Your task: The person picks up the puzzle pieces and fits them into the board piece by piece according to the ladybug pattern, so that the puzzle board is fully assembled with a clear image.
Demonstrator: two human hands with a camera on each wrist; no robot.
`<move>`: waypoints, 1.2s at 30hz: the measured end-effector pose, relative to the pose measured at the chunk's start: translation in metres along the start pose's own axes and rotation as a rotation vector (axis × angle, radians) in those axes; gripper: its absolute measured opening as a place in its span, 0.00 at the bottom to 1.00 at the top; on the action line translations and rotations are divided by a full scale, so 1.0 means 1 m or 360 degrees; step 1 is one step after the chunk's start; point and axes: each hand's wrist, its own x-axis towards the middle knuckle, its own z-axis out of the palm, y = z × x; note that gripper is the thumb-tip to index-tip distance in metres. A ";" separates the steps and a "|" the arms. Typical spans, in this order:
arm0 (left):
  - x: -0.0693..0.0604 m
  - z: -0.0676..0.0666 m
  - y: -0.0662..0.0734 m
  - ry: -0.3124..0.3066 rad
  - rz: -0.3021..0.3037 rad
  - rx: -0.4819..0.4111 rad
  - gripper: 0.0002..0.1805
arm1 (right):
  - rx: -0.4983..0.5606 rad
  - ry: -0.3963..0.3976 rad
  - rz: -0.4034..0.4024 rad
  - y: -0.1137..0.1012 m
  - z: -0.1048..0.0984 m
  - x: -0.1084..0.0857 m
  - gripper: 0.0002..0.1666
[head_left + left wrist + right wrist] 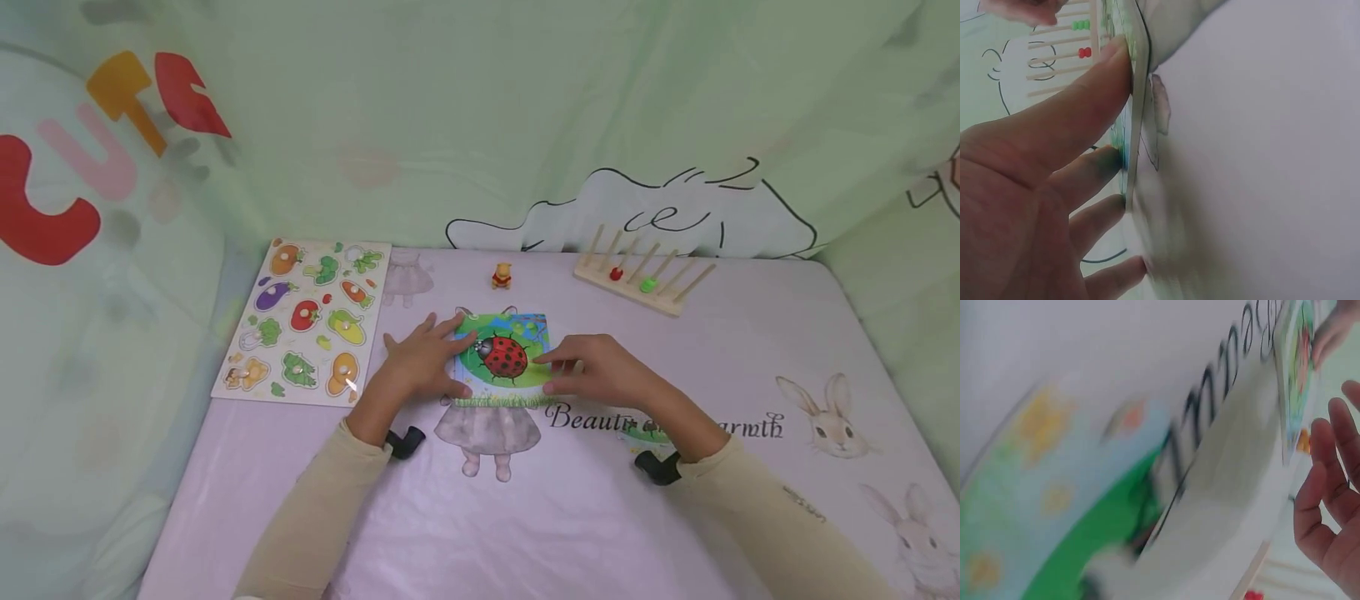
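Note:
A square ladybug picture puzzle [504, 357] lies on the cloth in front of the person. My left hand [422, 360] rests on its left side with spread, fairly straight fingers; in the left wrist view the thumb [1107, 75] and fingertips touch the board's edge and face. My right hand [596, 367] is at the puzzle's right side, fingers loosely bent and holding nothing. In the right wrist view, its fingers [1329, 450] appear apart from the board. Partly under the right forearm lies a second green picture piece [633, 432], blurred and close in the right wrist view [1054, 506].
A vegetable peg puzzle board [251, 333] lies at the left. Behind the ladybug puzzle stands a small bear figure [501, 276]. A wooden peg rack [630, 287] with red and green beads is at the back right. Printed curtains [420, 108] enclose the table.

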 end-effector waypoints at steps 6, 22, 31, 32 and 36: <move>0.000 -0.001 -0.001 -0.0024 0.0015 0.0003 0.53 | -0.0044 0.0027 0.0099 0.020 -0.010 -0.025 0.22; 0.000 -0.007 0.002 -0.0040 -0.0001 -0.0025 0.53 | -0.0063 -0.0093 0.0341 0.056 -0.028 -0.077 0.20; -0.001 -0.007 0.002 -0.0038 0.0005 -0.0027 0.53 | -0.0111 -0.0161 0.0323 0.070 -0.027 -0.093 0.16; -0.001 -0.008 0.002 -0.0040 0.0005 -0.0029 0.53 | -0.0111 -0.0168 0.0335 0.071 -0.026 -0.094 0.16; -0.001 -0.008 0.002 -0.0046 0.0006 -0.0040 0.53 | -0.0148 -0.0177 0.0331 0.075 -0.025 -0.097 0.15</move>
